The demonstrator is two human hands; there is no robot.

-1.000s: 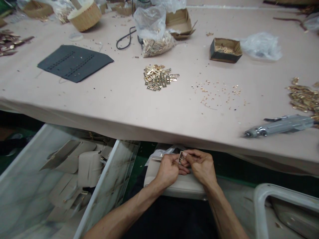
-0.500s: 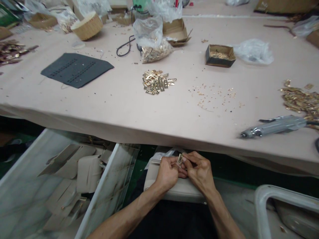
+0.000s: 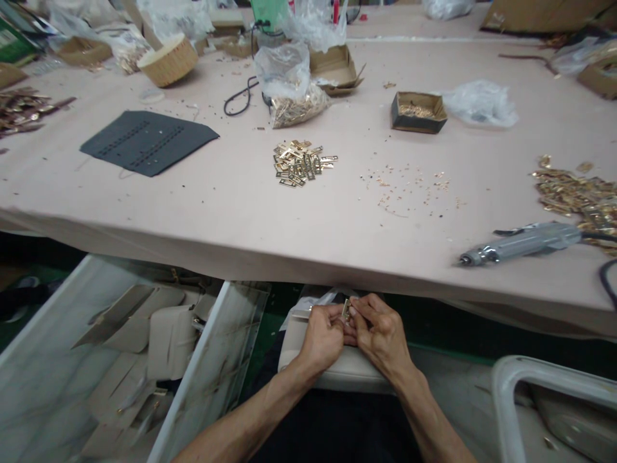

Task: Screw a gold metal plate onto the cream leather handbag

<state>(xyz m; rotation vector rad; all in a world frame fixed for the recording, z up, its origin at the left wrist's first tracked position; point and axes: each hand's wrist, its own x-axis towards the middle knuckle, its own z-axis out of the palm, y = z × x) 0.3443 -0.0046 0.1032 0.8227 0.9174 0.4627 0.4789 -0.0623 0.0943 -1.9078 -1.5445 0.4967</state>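
Note:
A beige handbag rests on my lap, just below the table's front edge. Both hands meet above it around a small gold metal plate. My left hand is closed, with thumb and fingers gripping the plate from the left. From the right, my right hand pinches at the same plate with its fingertips. The fingers cover much of the plate and the part of the bag under it. A pile of similar gold plates lies on the table ahead.
An electric screwdriver lies near the table's right front edge, beside gold pieces. Tiny screws are scattered behind it, near a small box. A dark board lies left. A bin wall encloses beige bags; a white rail stands right.
My fingers have shifted slightly around the gold plate, which looks turned a little more edge-on. The whole view has moved slightly; the table items otherwise stay put.

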